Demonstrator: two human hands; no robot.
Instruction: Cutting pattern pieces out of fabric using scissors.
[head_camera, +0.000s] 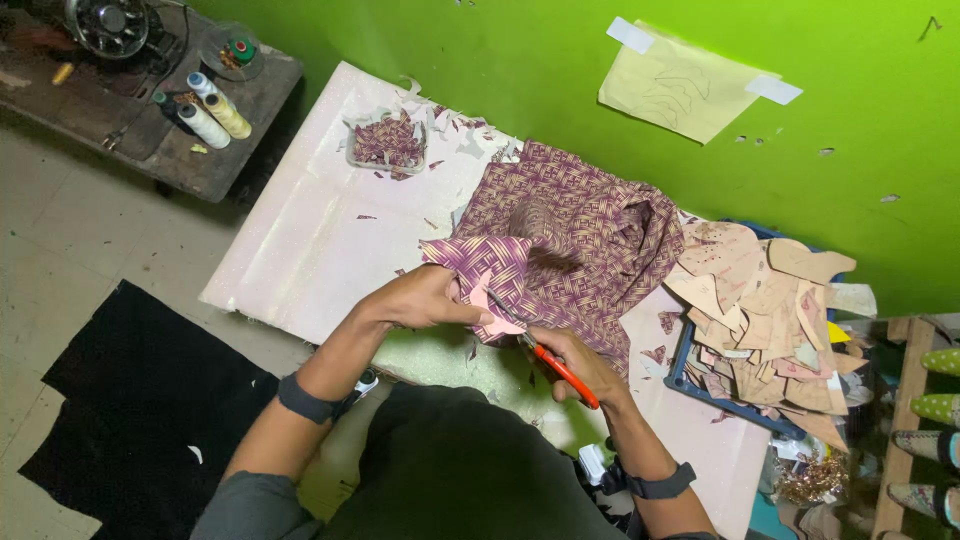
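My left hand grips a corner of the purple and tan woven-pattern fabric, folded over a pink pattern piece. Scissors with red-orange handles are held in my right hand, their blades at the fabric's lower edge beside the pink piece. The rest of the fabric lies bunched on the pale pink table toward the green wall.
A clear tray of fabric scraps sits at the table's far end. A blue tray heaped with tan cut-out pieces lies to the right. Thread spools and a sewing machine are on a dark bench at left. Black cloth covers the floor.
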